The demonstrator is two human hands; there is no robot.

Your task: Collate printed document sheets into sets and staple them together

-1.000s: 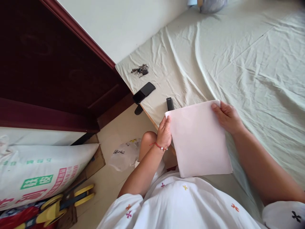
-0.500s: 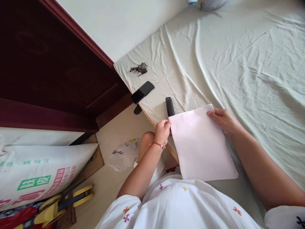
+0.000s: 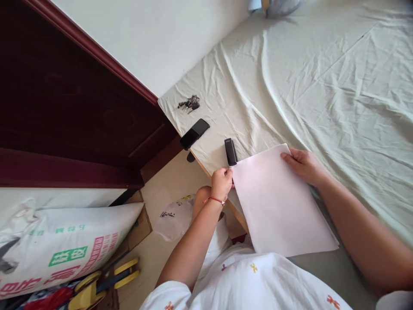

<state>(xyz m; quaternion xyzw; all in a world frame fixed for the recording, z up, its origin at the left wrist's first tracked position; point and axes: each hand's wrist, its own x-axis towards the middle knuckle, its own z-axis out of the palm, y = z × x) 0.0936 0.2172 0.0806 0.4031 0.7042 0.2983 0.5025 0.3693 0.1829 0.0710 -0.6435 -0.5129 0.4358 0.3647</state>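
Blank white sheets of paper (image 3: 284, 204) are held between my two hands, tilted over the edge of the cloth-covered surface and down toward my lap. My left hand (image 3: 222, 183), with a red string bracelet on the wrist, pinches the far left corner. At the far right corner, my right hand (image 3: 303, 164) grips the sheets, its thumb on top and the other fingers underneath. A black stapler (image 3: 230, 151) lies on the cloth just beyond my left hand, its near end close to the paper's far edge.
A black phone (image 3: 194, 134) and a bunch of keys (image 3: 189, 103) lie on the wrinkled pale green cloth (image 3: 322, 86). To the left stand a dark red wooden panel (image 3: 74, 86) and a printed white sack (image 3: 74, 241). A clear plastic bag (image 3: 174, 219) is on the floor.
My view has shifted slightly, so things appear a little lower. Both hands keep hold of the paper, and more of the stapler's near end shows past its edge.
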